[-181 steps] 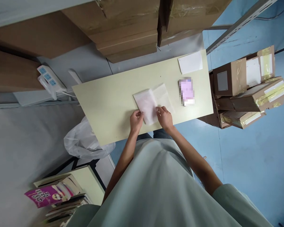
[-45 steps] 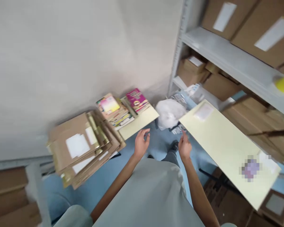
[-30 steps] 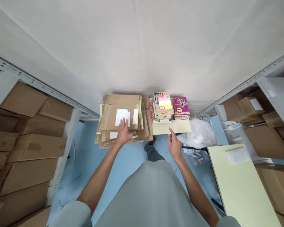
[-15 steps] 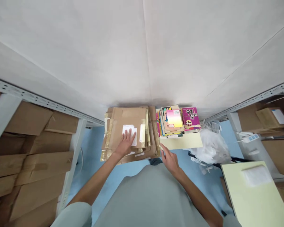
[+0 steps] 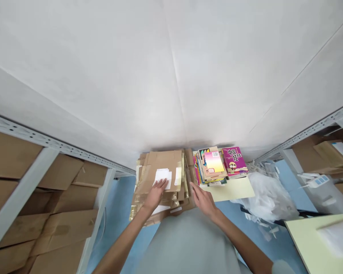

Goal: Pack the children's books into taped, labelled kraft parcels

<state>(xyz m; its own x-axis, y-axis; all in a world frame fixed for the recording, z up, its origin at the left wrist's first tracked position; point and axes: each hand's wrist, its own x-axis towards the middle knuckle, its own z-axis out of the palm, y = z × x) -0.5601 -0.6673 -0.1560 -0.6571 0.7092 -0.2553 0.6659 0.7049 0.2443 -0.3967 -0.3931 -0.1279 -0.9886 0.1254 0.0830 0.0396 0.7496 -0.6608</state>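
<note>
A stack of flattened cardboard packages (image 5: 144,179) with strips of brown tape lies in front of me, against the wall. On its top rest white paper slips (image 5: 162,175), with a white label (image 5: 178,176) beside them. My left hand (image 5: 156,195) lies flat, fingers out, its fingertips at the near edge of the slips. Beside the stack's right edge is my right hand (image 5: 205,200), fingers extended and holding nothing; whether it touches the cardboard I cannot tell. To its upper right stand a pile of books (image 5: 213,163) and a purple book (image 5: 234,160) on a pale yellow tabletop (image 5: 237,190).
Shelves with cardboard boxes (image 5: 65,228) flank me on the left, and more boxes (image 5: 331,156) fill the right shelf. A clear plastic bag (image 5: 270,196) sits right of the books. A second pale yellow surface (image 5: 311,232) is at the lower right. The white wall (image 5: 171,76) rises ahead.
The view has tilted up, so the stack and books appear lower. My left hand has drawn back toward me, uncovering more of the slips. My right hand stays beside the stack, fingers straighter.
</note>
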